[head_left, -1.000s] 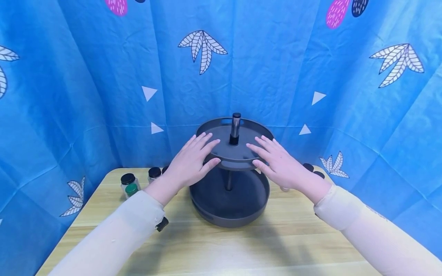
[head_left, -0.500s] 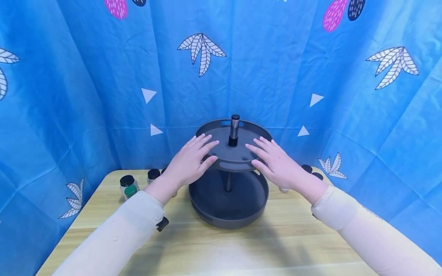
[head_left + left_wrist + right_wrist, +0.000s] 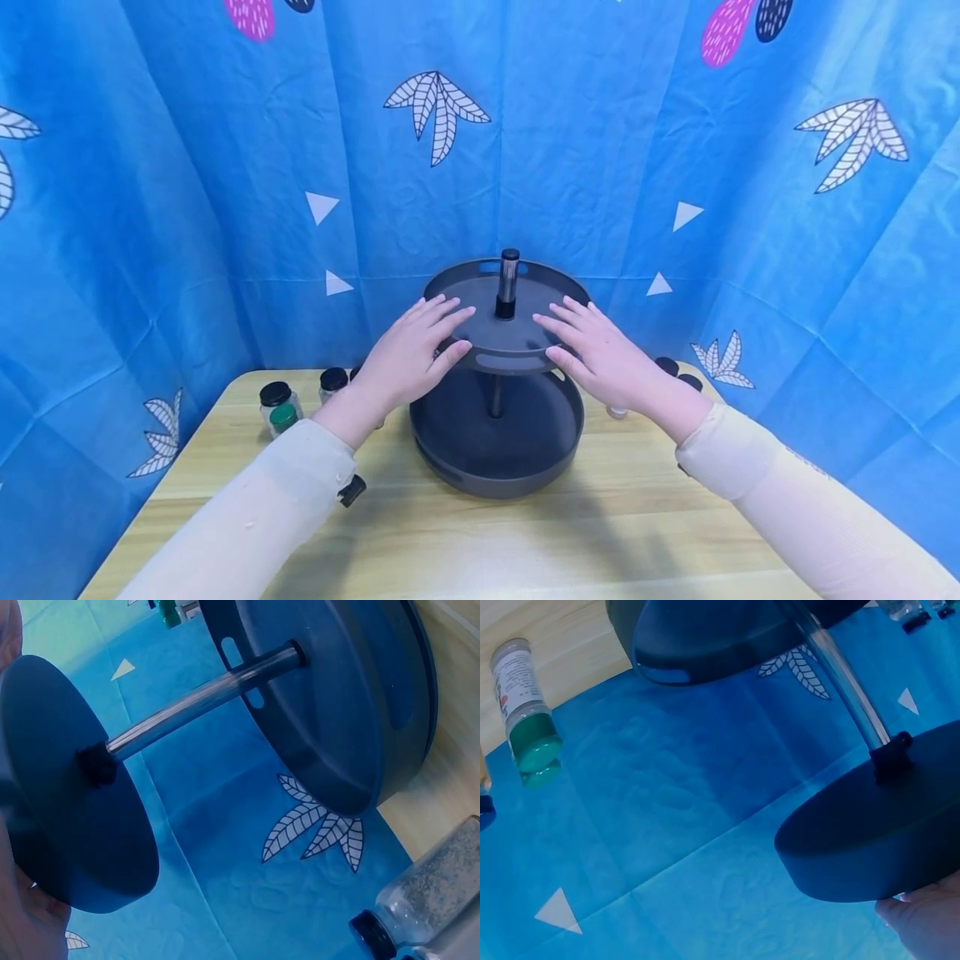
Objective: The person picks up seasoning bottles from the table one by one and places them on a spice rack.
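Observation:
A dark grey two-tier round tray stand (image 3: 498, 479) stands upright on the wooden table, its tiers joined by a shiny metal post (image 3: 507, 279). Spread over the left side of the upper tray (image 3: 487, 321) is my left hand (image 3: 408, 354), fingers straight and thumb apart. My right hand (image 3: 600, 354) mirrors it over the right side. Neither hand grips anything. In the wrist views, the left hand (image 3: 34, 922) and right hand (image 3: 930, 922) lie close at the upper tray's edge; whether they press on it I cannot tell. No items show on either tier.
At the table's left stand a clear jar with a black lid (image 3: 275, 393), a green-capped bottle (image 3: 283, 416) and more black-capped jars (image 3: 333, 380). Black-capped containers (image 3: 666, 366) are partly hidden behind the right arm. A patterned blue curtain (image 3: 570, 167) hangs close behind the table.
The head view has shifted very slightly. Both hands keep the same place and pose over the upper tray, and the stand has not visibly moved.

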Demonstrator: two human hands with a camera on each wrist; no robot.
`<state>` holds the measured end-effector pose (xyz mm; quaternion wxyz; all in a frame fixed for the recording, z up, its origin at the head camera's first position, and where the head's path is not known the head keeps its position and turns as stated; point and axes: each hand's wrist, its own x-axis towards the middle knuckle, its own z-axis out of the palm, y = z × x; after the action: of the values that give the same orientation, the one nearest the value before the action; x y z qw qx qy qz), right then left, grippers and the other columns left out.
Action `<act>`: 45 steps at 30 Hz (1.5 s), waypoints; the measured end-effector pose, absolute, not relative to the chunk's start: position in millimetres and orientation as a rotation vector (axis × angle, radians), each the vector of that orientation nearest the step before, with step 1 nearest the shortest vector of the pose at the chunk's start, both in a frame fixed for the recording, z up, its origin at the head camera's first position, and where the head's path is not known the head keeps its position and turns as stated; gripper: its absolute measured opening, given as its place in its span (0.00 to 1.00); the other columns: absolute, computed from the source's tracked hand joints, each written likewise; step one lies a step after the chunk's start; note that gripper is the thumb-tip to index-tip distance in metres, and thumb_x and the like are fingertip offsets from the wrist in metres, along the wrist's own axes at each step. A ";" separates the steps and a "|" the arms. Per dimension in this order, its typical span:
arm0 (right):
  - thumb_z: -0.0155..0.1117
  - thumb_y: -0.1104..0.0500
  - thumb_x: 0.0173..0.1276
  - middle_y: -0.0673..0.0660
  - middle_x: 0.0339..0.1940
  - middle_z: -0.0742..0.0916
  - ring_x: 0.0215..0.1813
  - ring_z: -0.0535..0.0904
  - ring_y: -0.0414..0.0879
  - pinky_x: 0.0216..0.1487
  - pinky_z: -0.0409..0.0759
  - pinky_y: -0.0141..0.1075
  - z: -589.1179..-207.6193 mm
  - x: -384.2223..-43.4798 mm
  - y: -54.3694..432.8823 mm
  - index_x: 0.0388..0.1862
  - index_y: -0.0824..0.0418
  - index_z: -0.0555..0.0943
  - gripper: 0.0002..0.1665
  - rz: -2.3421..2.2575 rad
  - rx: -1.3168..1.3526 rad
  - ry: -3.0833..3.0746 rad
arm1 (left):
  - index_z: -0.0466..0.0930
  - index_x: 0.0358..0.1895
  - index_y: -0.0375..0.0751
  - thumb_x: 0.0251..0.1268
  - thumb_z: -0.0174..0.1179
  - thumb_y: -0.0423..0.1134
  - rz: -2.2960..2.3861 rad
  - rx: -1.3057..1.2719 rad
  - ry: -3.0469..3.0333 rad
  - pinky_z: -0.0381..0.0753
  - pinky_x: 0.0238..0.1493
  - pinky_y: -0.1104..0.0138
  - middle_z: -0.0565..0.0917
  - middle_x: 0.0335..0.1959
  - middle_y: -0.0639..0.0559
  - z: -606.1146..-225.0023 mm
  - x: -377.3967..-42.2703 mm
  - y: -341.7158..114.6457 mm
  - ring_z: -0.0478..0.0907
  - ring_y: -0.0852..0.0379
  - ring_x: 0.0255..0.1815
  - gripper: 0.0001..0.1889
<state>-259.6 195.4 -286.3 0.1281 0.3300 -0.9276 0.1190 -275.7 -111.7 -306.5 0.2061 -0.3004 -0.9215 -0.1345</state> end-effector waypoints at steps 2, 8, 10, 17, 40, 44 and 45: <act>0.52 0.45 0.79 0.61 0.78 0.66 0.82 0.48 0.57 0.80 0.41 0.57 -286.2 -260.1 195.4 0.78 0.53 0.66 0.32 0.350 0.963 -2.695 | 0.66 0.76 0.53 0.77 0.43 0.63 -0.383 -0.841 -2.548 0.45 0.80 0.53 0.65 0.76 0.48 -307.4 -275.8 -111.8 0.54 0.48 0.80 0.31; 0.51 0.45 0.79 0.62 0.79 0.65 0.82 0.47 0.57 0.80 0.41 0.57 -285.8 -260.3 195.0 0.78 0.53 0.66 0.32 0.366 0.964 -2.694 | 0.67 0.75 0.53 0.77 0.43 0.62 -0.407 -0.846 -2.516 0.46 0.80 0.54 0.67 0.76 0.49 -309.1 -274.9 -112.4 0.54 0.49 0.80 0.31; 0.52 0.45 0.79 0.62 0.79 0.64 0.82 0.47 0.57 0.80 0.41 0.56 -286.1 -260.3 195.4 0.78 0.53 0.66 0.32 0.381 0.961 -2.697 | 0.68 0.75 0.53 0.77 0.44 0.62 -0.410 -0.844 -2.517 0.46 0.80 0.54 0.67 0.75 0.49 -309.0 -274.2 -112.4 0.54 0.50 0.79 0.30; 0.51 0.43 0.79 0.61 0.80 0.62 0.82 0.45 0.57 0.80 0.42 0.57 -287.8 -259.5 200.0 0.78 0.53 0.65 0.34 0.444 0.934 -2.720 | 0.70 0.73 0.52 0.77 0.46 0.61 -0.418 -0.848 -2.518 0.46 0.80 0.56 0.69 0.74 0.50 -309.5 -273.2 -111.4 0.56 0.51 0.79 0.29; 0.52 0.41 0.79 0.59 0.81 0.59 0.83 0.45 0.56 0.79 0.46 0.59 -287.1 -244.4 217.3 0.79 0.50 0.64 0.34 0.511 0.848 -2.747 | 0.73 0.71 0.51 0.77 0.44 0.62 -0.438 -0.839 -2.507 0.48 0.80 0.55 0.72 0.72 0.49 -310.7 -273.0 -110.9 0.58 0.51 0.78 0.29; 0.52 0.44 0.79 0.59 0.81 0.60 0.82 0.46 0.57 0.80 0.45 0.56 -287.5 -242.1 219.6 0.79 0.52 0.64 0.34 0.497 0.867 -2.727 | 0.73 0.71 0.50 0.77 0.45 0.61 -0.441 -0.850 -2.498 0.51 0.79 0.52 0.73 0.71 0.48 -310.3 -272.8 -110.4 0.59 0.50 0.78 0.29; 0.53 0.45 0.79 0.59 0.81 0.60 0.82 0.46 0.57 0.80 0.44 0.56 -287.5 -241.3 220.1 0.79 0.52 0.64 0.34 0.494 0.873 -2.721 | 0.73 0.71 0.50 0.77 0.45 0.61 -0.441 -0.853 -2.497 0.51 0.79 0.52 0.73 0.71 0.48 -310.1 -272.7 -110.3 0.59 0.49 0.78 0.29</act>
<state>-241.3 220.1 -287.5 0.1204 0.2988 -0.9315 0.1691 -272.7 -110.3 -310.1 0.2309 -0.3103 -0.9081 -0.1603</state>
